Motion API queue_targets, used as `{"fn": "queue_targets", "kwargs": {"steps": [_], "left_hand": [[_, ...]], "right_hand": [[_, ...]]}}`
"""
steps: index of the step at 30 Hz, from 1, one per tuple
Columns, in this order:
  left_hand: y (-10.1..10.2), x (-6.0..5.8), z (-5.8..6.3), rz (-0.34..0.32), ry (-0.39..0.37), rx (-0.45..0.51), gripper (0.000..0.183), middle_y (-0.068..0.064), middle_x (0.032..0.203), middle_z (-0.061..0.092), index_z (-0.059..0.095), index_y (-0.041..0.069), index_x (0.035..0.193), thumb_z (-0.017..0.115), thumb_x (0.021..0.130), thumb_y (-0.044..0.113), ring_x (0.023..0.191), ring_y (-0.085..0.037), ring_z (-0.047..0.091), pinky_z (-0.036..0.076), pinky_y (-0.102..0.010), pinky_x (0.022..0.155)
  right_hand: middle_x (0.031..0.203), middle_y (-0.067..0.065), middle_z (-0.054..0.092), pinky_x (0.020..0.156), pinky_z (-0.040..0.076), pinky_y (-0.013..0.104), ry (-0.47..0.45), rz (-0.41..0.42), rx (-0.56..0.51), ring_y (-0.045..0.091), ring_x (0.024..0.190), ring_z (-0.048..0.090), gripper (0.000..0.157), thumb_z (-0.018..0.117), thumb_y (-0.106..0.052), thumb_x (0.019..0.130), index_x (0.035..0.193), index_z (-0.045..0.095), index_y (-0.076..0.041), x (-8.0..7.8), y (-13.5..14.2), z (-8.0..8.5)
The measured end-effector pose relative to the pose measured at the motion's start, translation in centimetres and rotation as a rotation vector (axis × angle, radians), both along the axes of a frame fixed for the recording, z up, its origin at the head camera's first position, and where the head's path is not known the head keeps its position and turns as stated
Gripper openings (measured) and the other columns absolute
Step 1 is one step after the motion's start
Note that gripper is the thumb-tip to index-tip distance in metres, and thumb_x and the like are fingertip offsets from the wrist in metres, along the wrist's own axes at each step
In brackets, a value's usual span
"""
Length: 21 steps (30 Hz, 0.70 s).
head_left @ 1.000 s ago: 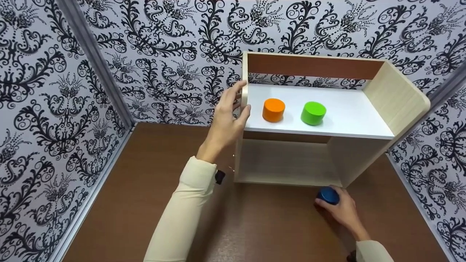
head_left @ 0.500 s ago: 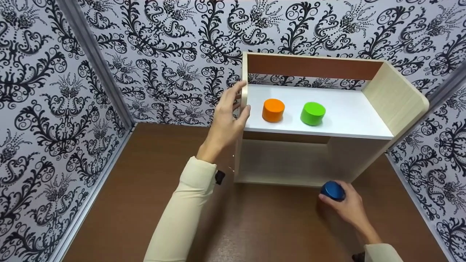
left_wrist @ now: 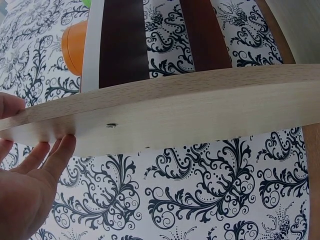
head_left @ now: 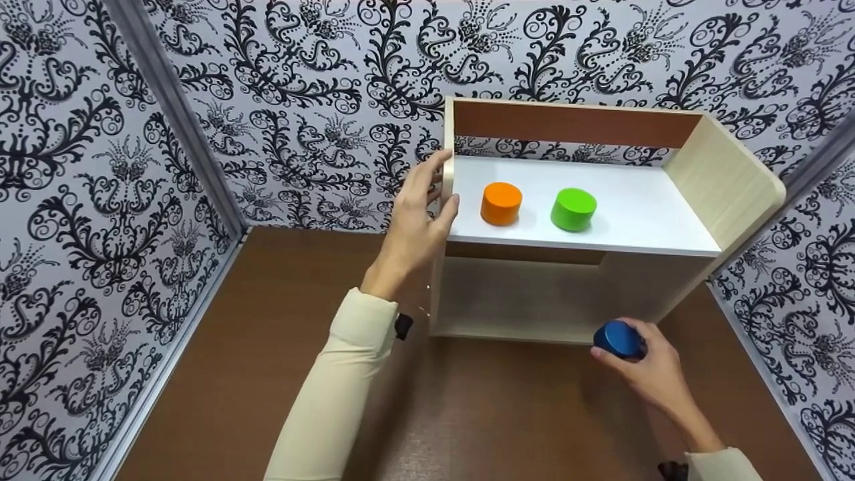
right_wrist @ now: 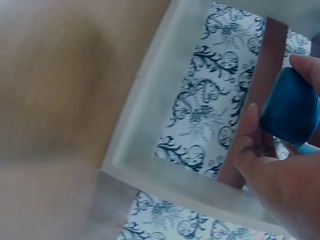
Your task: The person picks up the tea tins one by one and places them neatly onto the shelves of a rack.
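My left hand (head_left: pixel 419 217) grips the left side panel (left_wrist: pixel 165 115) of a small wooden shelf unit, its thumb on one face and its fingers on the other. In my right hand (head_left: pixel 658 367) is a shiny blue cylinder (head_left: pixel 618 339), held between thumb and fingers in front of the unit's lower right corner. The right wrist view shows the blue cylinder (right_wrist: pixel 291 106) tilted in the grasp, with the unit's open frame behind it. On the white upper shelf (head_left: pixel 641 194) stand an orange cylinder (head_left: pixel 501 204) at the left and a green cylinder (head_left: pixel 574 210) near the middle.
The lower compartment (head_left: pixel 521 294) opens toward me below the white shelf. A tall right side panel (head_left: pixel 728 180) bounds the upper level. The unit stands on a brown table (head_left: pixel 300 321), with black-and-white patterned walls (head_left: pixel 320 113) behind and at both sides.
My right hand has lifted the blue cylinder and carried it slightly right and toward the unit, tilting it. The left hand keeps its place on the panel.
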State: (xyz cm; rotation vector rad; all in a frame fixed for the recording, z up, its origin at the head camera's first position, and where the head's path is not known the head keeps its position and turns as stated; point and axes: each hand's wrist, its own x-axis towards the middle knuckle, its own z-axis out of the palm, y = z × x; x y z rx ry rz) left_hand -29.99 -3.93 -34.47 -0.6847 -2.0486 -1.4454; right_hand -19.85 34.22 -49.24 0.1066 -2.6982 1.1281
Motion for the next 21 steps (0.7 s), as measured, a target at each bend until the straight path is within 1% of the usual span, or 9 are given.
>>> {"fn": "queue_targets", "kwargs": {"steps": [2, 5, 8, 9, 11, 12, 15, 17, 21], "left_hand": [[0.0, 0.1, 0.0, -0.001, 0.002, 0.001, 0.058, -0.019, 0.138, 0.049, 0.044, 0.005, 0.150, 0.061, 0.094, -0.002, 0.120, -0.025, 0.055, 0.053, -0.026, 0.103], [0.0, 0.1, 0.0, -0.001, 0.007, -0.001, 0.058, -0.019, 0.139, 0.049, 0.044, 0.004, 0.150, 0.062, 0.095, -0.002, 0.121, -0.025, 0.055, 0.053, -0.026, 0.103], [0.0, 0.0, 0.0, -0.002, 0.011, -0.002, 0.058, -0.018, 0.140, 0.049, 0.043, 0.005, 0.150, 0.062, 0.095, -0.001, 0.121, -0.024, 0.055, 0.053, -0.026, 0.103], [0.0, 0.0, 0.0, -0.002, 0.013, -0.002, 0.059, -0.018, 0.140, 0.049, 0.043, 0.004, 0.150, 0.062, 0.094, -0.001, 0.121, -0.024, 0.055, 0.053, -0.027, 0.103], [0.0, 0.0, -0.1, -0.002, 0.016, 0.000, 0.059, -0.018, 0.140, 0.049, 0.043, 0.004, 0.150, 0.062, 0.094, -0.001, 0.121, -0.025, 0.055, 0.053, -0.028, 0.103], [0.0, 0.0, -0.1, -0.002, 0.018, 0.000, 0.059, -0.018, 0.140, 0.049, 0.043, 0.004, 0.150, 0.062, 0.094, -0.001, 0.121, -0.025, 0.055, 0.054, -0.028, 0.103], [0.0, 0.0, -0.1, 0.001, 0.017, -0.001, 0.059, -0.018, 0.140, 0.049, 0.043, 0.004, 0.150, 0.062, 0.094, -0.001, 0.121, -0.026, 0.055, 0.054, -0.029, 0.103], [0.0, 0.0, -0.1, 0.002, 0.014, -0.002, 0.059, -0.018, 0.140, 0.049, 0.043, 0.004, 0.150, 0.062, 0.094, -0.001, 0.121, -0.026, 0.055, 0.054, -0.028, 0.103], [0.0, 0.1, -0.1, 0.000, 0.007, 0.002, 0.059, -0.018, 0.141, 0.048, 0.043, 0.005, 0.150, 0.062, 0.094, -0.001, 0.121, -0.025, 0.054, 0.053, -0.028, 0.103]], "right_hand": [[0.124, 0.023, 0.056, 0.095, 0.052, 0.068, 0.003, 0.001, -0.006, 0.047, 0.113, 0.055, 0.061, 0.085, -0.029, 0.084, 0.131, 0.058, -0.001, 0.1, -0.2, 0.5], [0.125, 0.021, 0.056, 0.095, 0.056, 0.058, 0.001, 0.002, -0.008, 0.044, 0.112, 0.056, 0.061, 0.085, -0.028, 0.084, 0.132, 0.058, -0.002, 0.4, -0.4, 1.4], [0.124, 0.019, 0.057, 0.091, 0.057, 0.031, 0.015, 0.003, -0.004, 0.042, 0.111, 0.056, 0.060, 0.086, -0.027, 0.083, 0.131, 0.060, -0.002, 0.6, -0.6, 2.2], [0.122, 0.018, 0.057, 0.089, 0.055, 0.022, 0.028, 0.002, -0.004, 0.036, 0.110, 0.057, 0.060, 0.087, -0.026, 0.082, 0.130, 0.060, -0.002, 0.6, -0.7, 2.5], [0.121, 0.016, 0.057, 0.086, 0.050, 0.009, 0.052, 0.004, -0.008, 0.030, 0.108, 0.057, 0.059, 0.088, -0.024, 0.081, 0.129, 0.061, -0.002, 0.6, -0.9, 3.1], [0.120, 0.015, 0.057, 0.083, 0.044, 0.003, 0.066, 0.004, -0.008, 0.027, 0.107, 0.056, 0.059, 0.088, -0.023, 0.081, 0.129, 0.062, -0.001, 0.6, -0.9, 3.4], [0.117, 0.012, 0.057, 0.082, 0.042, -0.001, 0.101, 0.005, -0.020, 0.021, 0.104, 0.055, 0.057, 0.089, -0.018, 0.079, 0.128, 0.063, -0.002, 0.7, -1.3, 4.3], [0.117, 0.012, 0.057, 0.082, 0.042, -0.001, 0.118, 0.010, -0.025, 0.022, 0.103, 0.055, 0.057, 0.089, -0.017, 0.079, 0.128, 0.064, -0.002, 0.8, -1.4, 4.9], [0.116, 0.008, 0.056, 0.084, 0.042, -0.001, 0.139, 0.012, -0.028, 0.011, 0.102, 0.053, 0.057, 0.089, -0.015, 0.079, 0.127, 0.064, -0.002, 0.8, -1.7, 5.9]]}}
